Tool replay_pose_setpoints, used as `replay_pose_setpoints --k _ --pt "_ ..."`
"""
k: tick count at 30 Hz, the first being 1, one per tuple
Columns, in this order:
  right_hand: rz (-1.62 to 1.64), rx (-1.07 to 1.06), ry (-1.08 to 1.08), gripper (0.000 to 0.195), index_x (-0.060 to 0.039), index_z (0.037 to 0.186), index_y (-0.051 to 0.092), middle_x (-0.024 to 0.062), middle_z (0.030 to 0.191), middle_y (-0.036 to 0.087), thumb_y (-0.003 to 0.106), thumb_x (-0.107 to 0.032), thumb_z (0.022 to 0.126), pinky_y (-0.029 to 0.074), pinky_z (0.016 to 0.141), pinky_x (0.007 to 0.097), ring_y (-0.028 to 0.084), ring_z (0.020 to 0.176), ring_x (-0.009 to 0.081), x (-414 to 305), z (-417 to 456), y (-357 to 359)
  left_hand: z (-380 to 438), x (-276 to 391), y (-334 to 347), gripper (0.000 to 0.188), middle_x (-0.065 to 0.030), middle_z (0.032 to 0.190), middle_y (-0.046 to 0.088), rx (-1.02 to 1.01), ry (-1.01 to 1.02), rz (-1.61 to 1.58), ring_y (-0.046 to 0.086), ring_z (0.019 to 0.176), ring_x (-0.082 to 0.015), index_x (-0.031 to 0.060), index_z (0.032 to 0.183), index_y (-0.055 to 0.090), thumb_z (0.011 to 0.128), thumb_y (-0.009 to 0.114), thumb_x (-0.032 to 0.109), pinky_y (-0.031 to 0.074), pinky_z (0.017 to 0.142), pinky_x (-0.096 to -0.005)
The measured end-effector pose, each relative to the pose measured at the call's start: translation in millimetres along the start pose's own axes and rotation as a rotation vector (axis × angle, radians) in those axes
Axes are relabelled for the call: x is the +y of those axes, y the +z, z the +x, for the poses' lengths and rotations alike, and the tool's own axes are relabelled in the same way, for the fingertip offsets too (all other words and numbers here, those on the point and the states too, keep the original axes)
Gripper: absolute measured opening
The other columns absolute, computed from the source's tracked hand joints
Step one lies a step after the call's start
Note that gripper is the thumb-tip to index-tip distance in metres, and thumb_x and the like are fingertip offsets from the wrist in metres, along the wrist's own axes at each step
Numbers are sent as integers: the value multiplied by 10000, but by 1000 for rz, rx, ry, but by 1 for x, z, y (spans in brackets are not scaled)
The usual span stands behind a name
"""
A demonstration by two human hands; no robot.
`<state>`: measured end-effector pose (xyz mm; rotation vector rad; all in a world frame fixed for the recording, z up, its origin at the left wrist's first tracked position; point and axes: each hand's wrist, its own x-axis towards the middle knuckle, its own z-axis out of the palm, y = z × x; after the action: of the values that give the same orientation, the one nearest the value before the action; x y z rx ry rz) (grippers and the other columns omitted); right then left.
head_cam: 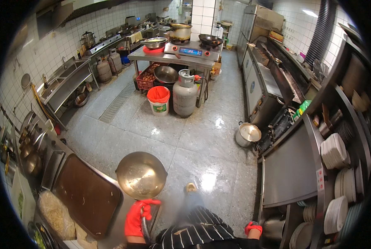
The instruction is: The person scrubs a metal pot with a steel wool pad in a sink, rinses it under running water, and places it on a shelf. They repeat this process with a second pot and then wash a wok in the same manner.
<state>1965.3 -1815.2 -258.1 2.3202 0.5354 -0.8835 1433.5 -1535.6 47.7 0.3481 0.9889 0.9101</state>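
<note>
My left hand (137, 218), in a red rubber glove, grips the handle of a metal frying pan (141, 175). The pan is held out over the floor beside the counter, its inside facing up and showing a wet shine. My right hand (253, 228), partly covered in red, hangs low at the right by the shelves, next to a large metal pot (273, 228); whether it holds anything cannot be told. A brown tray (87, 196) lies on the counter left of my left hand, and a plastic bag of noodles (56, 214) is beside it.
A lidded pot (248, 134) stands on the floor ahead to the right. Farther ahead are a gas cylinder (185, 96), a bucket with a red liner (159, 104) and a steel table (173, 59) with a stove. Shelves with stacked plates (335, 151) line the right side.
</note>
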Motion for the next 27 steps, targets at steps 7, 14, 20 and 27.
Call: replay_pose_setpoints --k 7,14,20,27 --pt "1297 6 -183 464 -77 1179 553 141 1169 573 355 -436 963 460 883 408 553 1052 299 -180 76 -218 81 76 17 291 -44 764 567 303 295 120 362 505 -38 -41 1021 662 912 513 184 307 464 -191" --pt "2489 -701 -755 392 -35 976 620 136 936 669 549 -418 933 580 660 442 632 872 330 -456 105 -463 102 133 38 270 43 660 444 529 389 -110 392 533 -47 -31 1011 691 905 573 186 342 498 -204" --pt "2190 -1245 -731 440 12 1171 577 155 1158 630 614 -355 930 570 819 496 580 1050 341 -695 -32 -542 144 162 -19 224 34 671 538 734 271 -325 416 512 -40 -3 994 664 899 591 186 356 472 -215" --pt "2119 -1399 -436 406 -47 1182 608 127 1175 650 588 -353 916 562 839 508 590 1077 358 -863 -58 -553 214 263 -93 193 -63 757 637 812 424 -486 456 497 -68 -1 1005 629 912 557 151 407 465 -230"
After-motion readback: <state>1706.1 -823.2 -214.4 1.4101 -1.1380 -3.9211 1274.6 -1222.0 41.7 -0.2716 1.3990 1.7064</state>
